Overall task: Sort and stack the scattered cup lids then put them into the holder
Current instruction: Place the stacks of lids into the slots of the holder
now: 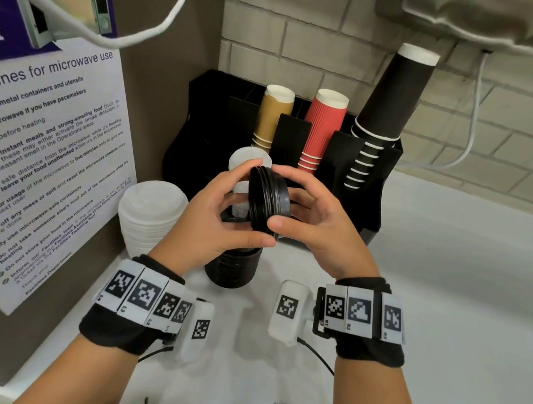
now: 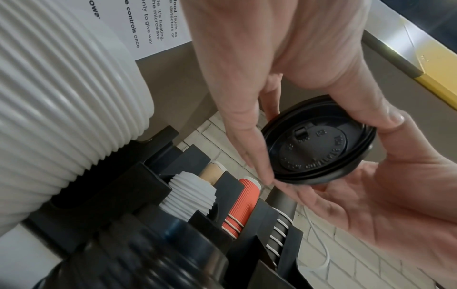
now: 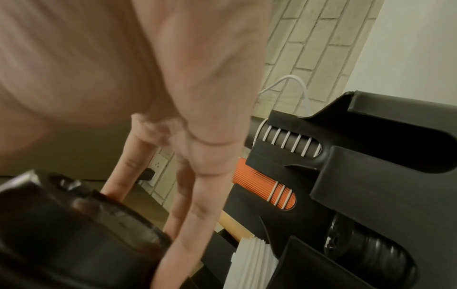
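Note:
A short stack of black lids (image 1: pixel 266 202) stands on edge in the air between both hands, just in front of the black holder (image 1: pixel 198 119). My left hand (image 1: pixel 224 210) pinches its near rim with thumb and fingers; my right hand (image 1: pixel 310 217) cups the other side, thumb on the lower rim. The left wrist view shows the top black lid (image 2: pixel 319 144) face-on. Below my hands a taller pile of black lids (image 1: pixel 234 265) rests on the counter. A tall pile of white lids (image 1: pixel 151 211) stands to the left. Smaller white lids (image 1: pixel 249 163) sit in a front slot of the holder.
The holder's back slots carry tan cups (image 1: pixel 272 115), red cups (image 1: pixel 323 125) and black cups (image 1: pixel 390 109). A microwave notice (image 1: pixel 40 147) covers the left wall. A white cable (image 1: pixel 475 103) hangs on the brick wall. White counter (image 1: pixel 446 308) stretches to the right.

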Available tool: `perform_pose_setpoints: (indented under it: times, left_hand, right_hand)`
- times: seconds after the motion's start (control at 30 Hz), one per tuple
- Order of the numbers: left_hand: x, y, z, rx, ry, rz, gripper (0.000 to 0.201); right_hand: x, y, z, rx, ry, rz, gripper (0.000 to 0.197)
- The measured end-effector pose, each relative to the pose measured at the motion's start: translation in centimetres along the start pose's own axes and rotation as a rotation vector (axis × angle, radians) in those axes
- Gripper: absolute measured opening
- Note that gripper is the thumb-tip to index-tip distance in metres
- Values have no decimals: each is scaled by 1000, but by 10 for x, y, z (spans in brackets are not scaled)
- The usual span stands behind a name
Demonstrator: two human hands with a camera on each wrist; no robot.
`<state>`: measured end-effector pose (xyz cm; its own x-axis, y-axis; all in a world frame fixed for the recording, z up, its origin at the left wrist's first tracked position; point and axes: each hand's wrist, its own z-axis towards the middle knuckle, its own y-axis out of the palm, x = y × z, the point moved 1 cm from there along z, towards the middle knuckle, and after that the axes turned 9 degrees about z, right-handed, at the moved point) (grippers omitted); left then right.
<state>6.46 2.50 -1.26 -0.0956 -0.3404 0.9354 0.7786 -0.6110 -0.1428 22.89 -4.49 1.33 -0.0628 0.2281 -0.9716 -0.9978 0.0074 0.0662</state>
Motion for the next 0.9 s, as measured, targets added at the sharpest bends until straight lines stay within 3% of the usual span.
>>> perform_pose_setpoints:
  times: [0.33,0.43,0.53,0.73,0.9]
  left_hand:
    - [-8,-2,0,27,-42,30,97]
    - [-5,-14,0,145,-36,62,76]
    - [0,-28,-2,273,-10,123,48]
    - [2,-37,-6,325,-19,178,34]
    - [3,-34,-7,307,-39,198,33]
  right_hand:
    - [1,-5,11,46,-34,-81,56]
    - [-7,-31,33,221,-113,-189,56]
    - [-5,-62,59,308,-72,-458,57]
    - [25,-86,97,99,260,-1045,75]
    - [46,-76,111,-91,446,-1331,80]
